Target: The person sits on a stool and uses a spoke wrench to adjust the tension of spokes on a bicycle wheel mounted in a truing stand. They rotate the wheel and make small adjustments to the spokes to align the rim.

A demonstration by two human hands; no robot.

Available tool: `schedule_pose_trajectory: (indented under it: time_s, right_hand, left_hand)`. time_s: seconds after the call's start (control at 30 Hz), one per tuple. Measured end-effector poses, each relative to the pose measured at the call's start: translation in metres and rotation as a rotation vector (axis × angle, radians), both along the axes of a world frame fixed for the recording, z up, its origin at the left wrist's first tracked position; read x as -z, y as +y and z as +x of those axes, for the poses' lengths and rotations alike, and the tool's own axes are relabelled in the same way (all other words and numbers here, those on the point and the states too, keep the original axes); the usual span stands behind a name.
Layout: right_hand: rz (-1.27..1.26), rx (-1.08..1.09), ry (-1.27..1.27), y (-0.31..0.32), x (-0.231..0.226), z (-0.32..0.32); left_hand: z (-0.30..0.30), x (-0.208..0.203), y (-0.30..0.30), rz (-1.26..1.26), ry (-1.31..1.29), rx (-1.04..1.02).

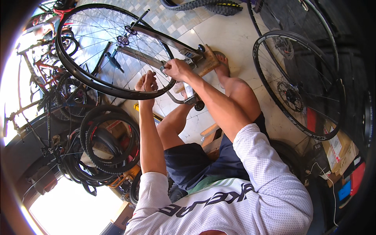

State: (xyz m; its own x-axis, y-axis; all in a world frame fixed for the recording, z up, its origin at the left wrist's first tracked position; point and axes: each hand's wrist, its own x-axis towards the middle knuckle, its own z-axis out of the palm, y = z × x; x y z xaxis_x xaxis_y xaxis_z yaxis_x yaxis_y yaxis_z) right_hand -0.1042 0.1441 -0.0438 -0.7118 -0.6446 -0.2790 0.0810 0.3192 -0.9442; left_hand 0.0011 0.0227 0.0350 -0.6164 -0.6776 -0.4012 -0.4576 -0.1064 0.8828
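Note:
A bicycle wheel with a black rim [113, 92] and thin spokes sits tilted between the metal arms of a wheel truing stand [166, 40]. The wheel's hub [124, 38] is dark purple. At the near right part of the wheel, my left hand [147, 82] has its fingers curled in among the spokes, just inside the rim. Beside it, to the right, my right hand [177, 69] is closed by the rim and the stand's lower part. Its fingertips pinch something small that I cannot make out. Whatever the left fingers hold is hidden too.
The stand has a wooden base [208, 64] near my bare foot. Beyond the spokes lies a teal-handled tool [113, 62]. Several tyres [111, 139] are heaped at left, near bicycles [43, 72]. More wheels [260, 78] lean at right, above cardboard boxes [340, 150]. A knobbly tyre [223, 8] lies at the far edge.

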Motion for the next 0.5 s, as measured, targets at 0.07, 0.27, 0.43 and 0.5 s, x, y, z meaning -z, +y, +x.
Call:
schedule_pose_trajectory:
  time_s: [0.07,0.27,0.43,0.5]
  right_hand:
    - [0.034,-0.069,0.003,0.004,-0.010,-0.004]
    - [-0.020,-0.225,-0.078,0.015,-0.026,-0.015]
    - [0.017,-0.226,0.019,0.015,-0.030,-0.013]
    - [0.053,-0.217,0.085,0.016,-0.032,-0.013]
  left_hand:
    - [0.009,0.001,0.000,0.017,0.083,0.095]
    - [-0.003,0.010,-0.007,-0.047,-0.014,0.122]
    - [-0.006,0.023,-0.010,-0.112,-0.045,0.160]
    - [-0.007,0.026,-0.009,-0.088,-0.052,0.162]
